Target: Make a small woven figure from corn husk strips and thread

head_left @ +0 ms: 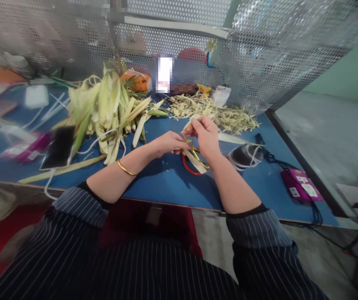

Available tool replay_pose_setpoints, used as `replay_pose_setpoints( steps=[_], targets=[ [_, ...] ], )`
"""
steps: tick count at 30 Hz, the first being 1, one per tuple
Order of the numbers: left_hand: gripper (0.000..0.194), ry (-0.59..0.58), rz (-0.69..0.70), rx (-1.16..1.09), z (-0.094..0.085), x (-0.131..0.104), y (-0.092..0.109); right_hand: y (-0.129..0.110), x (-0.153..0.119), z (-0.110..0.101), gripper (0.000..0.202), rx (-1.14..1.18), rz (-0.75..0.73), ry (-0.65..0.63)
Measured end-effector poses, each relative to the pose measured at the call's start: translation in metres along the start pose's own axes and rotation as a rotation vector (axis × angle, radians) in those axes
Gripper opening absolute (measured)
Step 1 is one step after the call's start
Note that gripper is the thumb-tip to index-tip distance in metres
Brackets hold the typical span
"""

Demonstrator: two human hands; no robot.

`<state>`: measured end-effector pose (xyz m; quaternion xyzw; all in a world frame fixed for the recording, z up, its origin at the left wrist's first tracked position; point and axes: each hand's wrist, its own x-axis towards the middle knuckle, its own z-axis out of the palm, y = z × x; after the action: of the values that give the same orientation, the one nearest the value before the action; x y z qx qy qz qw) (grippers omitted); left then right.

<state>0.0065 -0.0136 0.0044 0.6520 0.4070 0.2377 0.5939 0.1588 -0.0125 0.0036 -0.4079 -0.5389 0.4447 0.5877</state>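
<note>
Over the blue table, my left hand (171, 143) and my right hand (206, 135) are close together, fingers pinched. A pale corn husk strip (195, 161) hangs down from the fingers of my left hand. My right hand pinches another bit of husk (189, 124) near its thumb; its lower part is hidden. Under the hands lies a ring-shaped red handle (191, 170) beside a gold-coloured loop, perhaps scissors, partly covered. A large heap of corn husks (106, 104) lies to the left. Husk scraps (229, 118) are piled beyond my right hand.
On the blue table (153, 179), a black phone (59, 148) with a white cable lies left. A lit screen (164, 75) stands at the back near an orange packet (136, 80). To the right are a dark wrapped spool (245, 157) and a purple box (300, 184). Mesh (172, 41) closes the back.
</note>
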Motion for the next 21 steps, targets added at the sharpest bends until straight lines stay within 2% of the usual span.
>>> replay_pose_setpoints(
  steps=[16, 21],
  targets=[
    [0.029, 0.016, 0.016, -0.014, 0.0013, 0.0016, -0.0053, -0.0009, 0.0011, -0.0010, 0.029, 0.021, 0.005, -0.002],
    [0.031, -0.045, 0.067, -0.024, 0.0020, -0.0002, -0.0083, -0.0016, -0.0038, 0.0027, 0.032, 0.034, -0.022, -0.069]
  ],
)
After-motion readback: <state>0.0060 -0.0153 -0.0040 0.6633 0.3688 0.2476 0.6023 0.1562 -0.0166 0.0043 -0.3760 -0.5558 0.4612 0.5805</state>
